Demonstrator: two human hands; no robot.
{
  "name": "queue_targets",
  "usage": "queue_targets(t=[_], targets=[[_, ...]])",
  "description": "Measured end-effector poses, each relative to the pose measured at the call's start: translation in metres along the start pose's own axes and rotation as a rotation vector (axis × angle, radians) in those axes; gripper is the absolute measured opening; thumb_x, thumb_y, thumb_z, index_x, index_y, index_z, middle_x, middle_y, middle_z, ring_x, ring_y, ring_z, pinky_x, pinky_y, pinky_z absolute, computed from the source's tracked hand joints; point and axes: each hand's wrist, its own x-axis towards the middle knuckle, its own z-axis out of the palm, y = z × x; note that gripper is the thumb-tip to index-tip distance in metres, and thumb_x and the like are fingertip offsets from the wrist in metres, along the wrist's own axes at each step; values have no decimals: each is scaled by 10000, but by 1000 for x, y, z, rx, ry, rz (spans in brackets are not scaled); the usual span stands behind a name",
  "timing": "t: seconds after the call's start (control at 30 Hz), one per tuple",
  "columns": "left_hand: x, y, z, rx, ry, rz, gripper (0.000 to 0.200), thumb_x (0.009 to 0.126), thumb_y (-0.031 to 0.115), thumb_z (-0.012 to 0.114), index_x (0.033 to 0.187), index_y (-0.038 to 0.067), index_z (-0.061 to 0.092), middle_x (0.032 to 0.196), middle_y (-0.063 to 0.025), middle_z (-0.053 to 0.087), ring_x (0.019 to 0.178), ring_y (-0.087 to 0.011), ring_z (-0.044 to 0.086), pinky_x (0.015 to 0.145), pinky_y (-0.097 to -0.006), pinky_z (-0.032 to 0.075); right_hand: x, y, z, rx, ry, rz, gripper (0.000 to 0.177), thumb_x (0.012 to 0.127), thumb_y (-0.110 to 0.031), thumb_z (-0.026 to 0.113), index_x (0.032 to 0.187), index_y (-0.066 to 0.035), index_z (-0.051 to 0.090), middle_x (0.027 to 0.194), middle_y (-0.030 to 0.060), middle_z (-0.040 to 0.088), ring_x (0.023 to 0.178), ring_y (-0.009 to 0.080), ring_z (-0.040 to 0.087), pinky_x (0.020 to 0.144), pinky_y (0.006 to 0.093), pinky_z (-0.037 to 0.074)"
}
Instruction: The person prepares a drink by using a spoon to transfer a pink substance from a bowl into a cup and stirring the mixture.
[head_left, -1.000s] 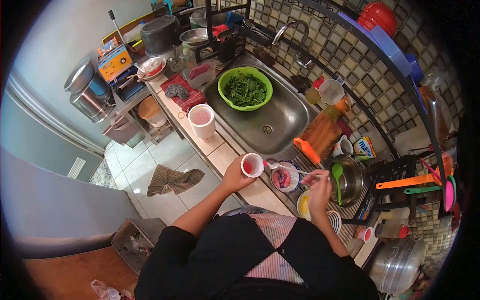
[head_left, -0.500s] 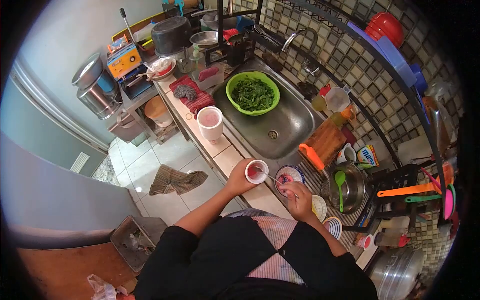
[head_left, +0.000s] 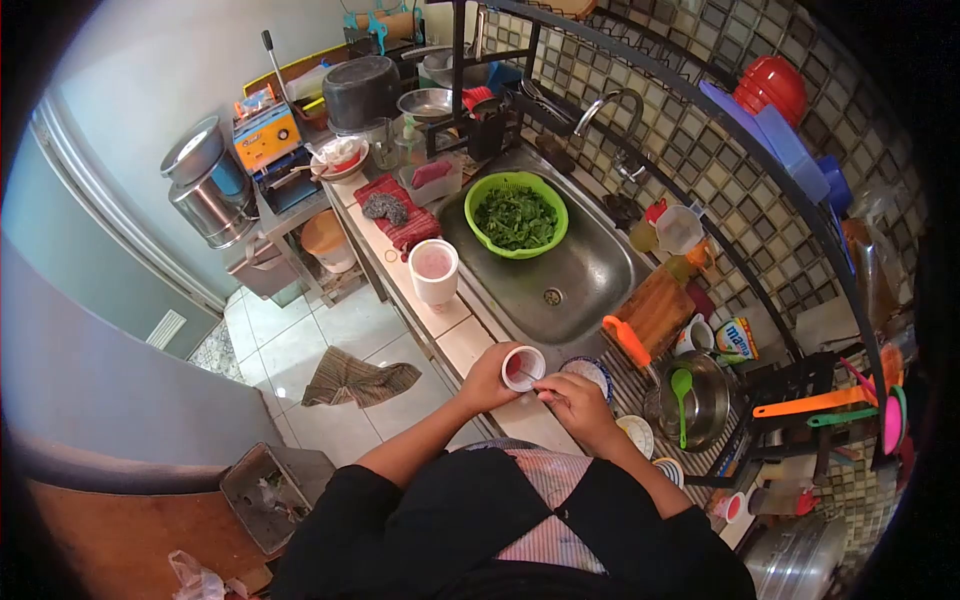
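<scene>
My left hand (head_left: 487,380) is wrapped round a white cup (head_left: 523,368) with something pinkish-red inside, held over the counter's front edge. My right hand (head_left: 578,403) pinches the handle of a metal spoon (head_left: 533,380), whose lower end is inside the cup. Just beyond my right hand sits a blue-rimmed bowl (head_left: 592,372), partly covered by the hand. A stack of white cups (head_left: 434,272) with pinkish contents on top stands on the counter, farther off to the left.
A green colander (head_left: 480,228) of chopped leaves rests in the steel sink (head_left: 590,300). Grey scouring wool (head_left: 384,208) lies on a red cloth (head_left: 415,232). To the right are a cutting board (head_left: 660,312) and a metal pan (head_left: 715,405) with a green spoon (head_left: 682,400).
My right hand has moved left, close to the cup, and the spoon reaches deeper into it. The cup appears slightly lower and farther right. The whole view has shifted slightly.
</scene>
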Motion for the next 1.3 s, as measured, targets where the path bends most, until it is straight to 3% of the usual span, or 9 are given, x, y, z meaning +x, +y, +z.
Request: queue_targets(t=[0.23,0.3,0.83,0.9,1.0,1.07,1.17,1.23,1.3], targets=[[3,1,0,28,-37,36,594,672,239,815,1171,57,549,1103,-136,586,1011,-310,580,887,-385,463,15,11,-8,-86,113,-141,144,869,-173,642,933,-51,683,872,137,671,785,320,640,720,392,492],[2,4,-1,-17,-35,-13,594,671,240,814,1170,58,549,1101,-137,585,1011,-315,579,892,-387,459,14,15,-4,-31,93,20,143,883,-163,620,908,-36,679,873,149,674,781,334,643,720,404,494],[6,7,-3,-36,-90,-12,551,691,244,792,1150,56,552,1085,-143,586,1015,-314,575,893,-391,457,27,17,-7,-10,129,45,159,904,-143,585,922,-7,666,834,158,643,757,327,640,677,367,500],[6,8,-3,-29,-86,8,543,679,215,779,1147,55,554,1077,-150,587,1006,-327,574,884,-394,458,28,18,-7,-47,131,8,150,915,-124,576,918,-5,666,836,146,641,742,284,651,667,345,506],[6,9,-2,-23,-84,31,537,664,188,767,1138,52,556,1066,-155,588,997,-342,572,873,-397,460,38,8,-5,156,220,74,152,929,-118,569,922,4,659,835,131,641,735,219,656,661,316,510],[7,8,-4,-30,-100,23,543,656,192,772,1131,47,554,1062,-154,588,996,-347,571,873,-399,459,43,-1,-2,328,261,256,153,938,-113,566,933,17,648,832,114,639,745,164,652,663,291,512],[4,6,-1,-48,-44,20,520,677,199,772,1124,47,555,1037,-150,589,979,-341,576,857,-399,463,53,0,3,230,250,2,123,924,-53,546,914,34,632,787,106,614,699,164,653,637,306,518],[2,6,-1,-85,-29,-21,504,688,203,772,1117,48,558,1030,-148,591,972,-336,580,853,-397,465,58,7,12,192,213,-101,134,920,-50,520,872,25,620,775,119,608,691,201,654,639,319,518],[0,7,-1,-123,-16,-69,489,699,206,773,1110,50,560,1023,-147,593,965,-331,585,848,-394,468,58,2,22,110,84,-110,120,888,-110,559,890,-16,633,835,166,620,767,362,632,663,392,505]])
